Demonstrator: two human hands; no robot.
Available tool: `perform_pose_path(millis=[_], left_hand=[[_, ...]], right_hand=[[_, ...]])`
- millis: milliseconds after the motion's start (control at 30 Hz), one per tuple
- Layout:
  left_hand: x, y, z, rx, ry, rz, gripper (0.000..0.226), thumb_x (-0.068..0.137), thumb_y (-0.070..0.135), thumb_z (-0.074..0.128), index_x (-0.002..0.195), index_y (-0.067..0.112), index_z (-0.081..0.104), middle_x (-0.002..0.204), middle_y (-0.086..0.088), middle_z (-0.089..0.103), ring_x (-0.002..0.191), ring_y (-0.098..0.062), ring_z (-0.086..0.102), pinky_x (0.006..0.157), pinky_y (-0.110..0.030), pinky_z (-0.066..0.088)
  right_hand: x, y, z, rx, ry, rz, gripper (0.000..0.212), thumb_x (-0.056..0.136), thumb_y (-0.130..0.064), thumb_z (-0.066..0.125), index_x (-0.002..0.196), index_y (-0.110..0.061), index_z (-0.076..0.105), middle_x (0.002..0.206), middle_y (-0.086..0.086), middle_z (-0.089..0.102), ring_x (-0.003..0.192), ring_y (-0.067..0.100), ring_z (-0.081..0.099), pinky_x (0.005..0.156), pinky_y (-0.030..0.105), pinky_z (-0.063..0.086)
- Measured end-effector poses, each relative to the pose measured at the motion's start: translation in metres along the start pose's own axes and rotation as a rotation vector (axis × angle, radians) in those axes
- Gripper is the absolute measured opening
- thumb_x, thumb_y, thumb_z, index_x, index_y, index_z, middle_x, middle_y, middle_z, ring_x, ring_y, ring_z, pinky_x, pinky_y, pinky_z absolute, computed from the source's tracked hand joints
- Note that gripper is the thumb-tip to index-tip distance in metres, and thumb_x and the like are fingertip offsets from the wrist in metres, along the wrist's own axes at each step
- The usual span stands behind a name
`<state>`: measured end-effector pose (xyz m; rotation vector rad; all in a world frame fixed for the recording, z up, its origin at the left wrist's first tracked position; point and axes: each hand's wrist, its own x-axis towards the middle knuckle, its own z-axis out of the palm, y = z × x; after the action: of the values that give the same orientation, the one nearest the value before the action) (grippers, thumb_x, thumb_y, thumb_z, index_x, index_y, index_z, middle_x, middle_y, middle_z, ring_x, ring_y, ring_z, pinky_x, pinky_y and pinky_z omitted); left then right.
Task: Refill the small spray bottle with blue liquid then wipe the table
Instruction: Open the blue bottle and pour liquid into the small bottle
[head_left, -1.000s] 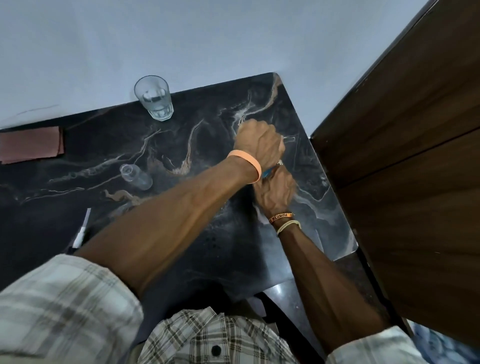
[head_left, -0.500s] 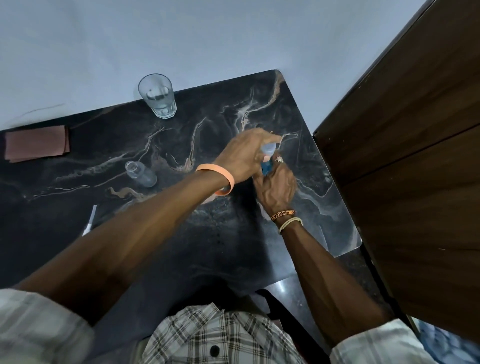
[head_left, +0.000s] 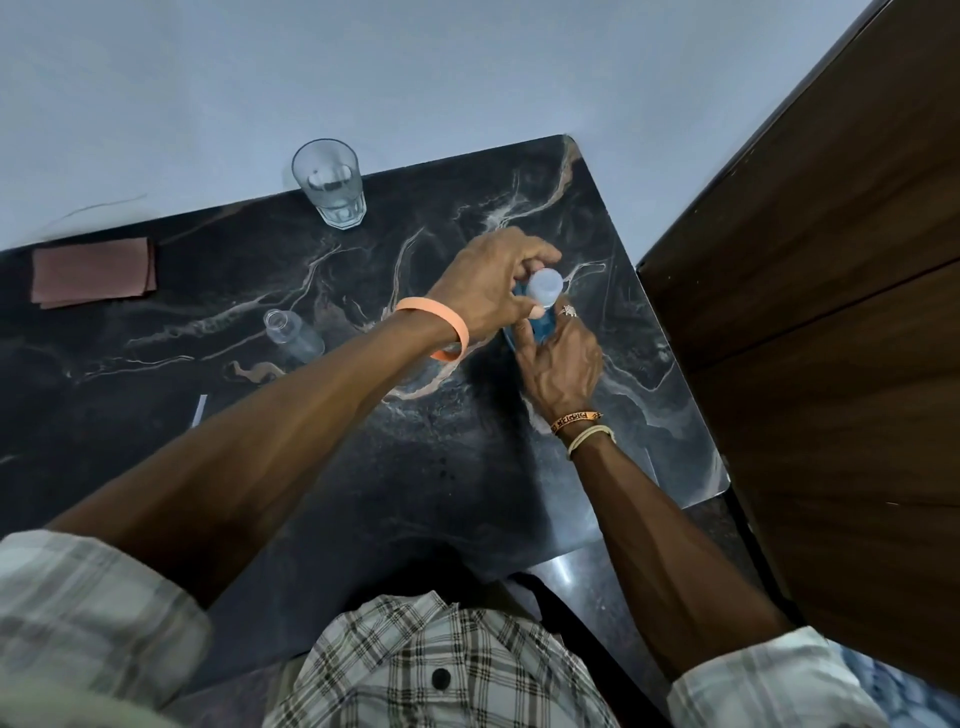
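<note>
Now | table (head_left: 467, 493): right edge just beyond the grip, open marble to its left | right hand (head_left: 563, 364) wraps blue bottle (head_left: 541, 326), body mostly hidden | left hand (head_left: 488, 288) pinches its pale cap (head_left: 545, 286) | small spray bottle (head_left: 291, 335), open-necked, well left of the grip

— How was the light?
— Soft and rather dim, with a bluish cast on the wall (head_left: 260, 78). The dark marbled surface (head_left: 467, 493) caught a pale sheen along its right edge.
— Any shadows?
— Only faint, soft-edged ones, beneath the left forearm (head_left: 270, 457).
— And sharpness?
— Fair at the centre. The checked sleeve (head_left: 78, 623) at lower left was smeared, and wide-angle bending tilted the wooden panel (head_left: 831, 312).
</note>
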<state>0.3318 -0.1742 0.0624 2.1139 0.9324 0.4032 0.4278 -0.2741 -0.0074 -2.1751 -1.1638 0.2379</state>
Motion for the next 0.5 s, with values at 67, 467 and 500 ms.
perform_pose_path(millis=[67,467,500], left_hand=[[-0.0001,-0.0003,-0.0014,0.030,-0.052,0.048,0.065,0.072,0.006,0.081,0.130,0.025,0.060,0.123,0.002,0.062,0.100,-0.004,0.054,0.082,-0.007,0.040],[-0.0025,0.0012,0.0017,0.005,-0.007,0.011,0.052,0.071,0.006,0.082,0.118,0.022,0.068,0.114,0.002,0.069,0.094,-0.010,0.062,0.088,-0.032,0.055],[-0.0013,0.0018,0.0014,0.004,0.009,-0.006,0.049,0.068,0.010,0.085,0.113,0.021,0.069,0.108,0.002,0.070,0.090,-0.011,0.064,0.085,-0.035,0.056]], right_hand=[[0.0001,0.0006,-0.0001,0.005,-0.005,0.004,0.050,0.094,-0.050,0.058,0.128,-0.013,0.058,0.103,0.010,0.071,0.089,0.029,0.068,0.074,0.039,0.056],[0.0002,-0.0010,-0.0010,0.016,-0.001,0.001,0.048,0.092,-0.047,0.061,0.127,-0.014,0.059,0.105,0.011,0.071,0.091,0.031,0.068,0.076,0.041,0.055],[0.0004,-0.0013,-0.0011,0.021,-0.008,0.001,0.049,0.092,-0.046,0.061,0.128,-0.014,0.059,0.108,0.010,0.071,0.094,0.031,0.068,0.078,0.042,0.055]])
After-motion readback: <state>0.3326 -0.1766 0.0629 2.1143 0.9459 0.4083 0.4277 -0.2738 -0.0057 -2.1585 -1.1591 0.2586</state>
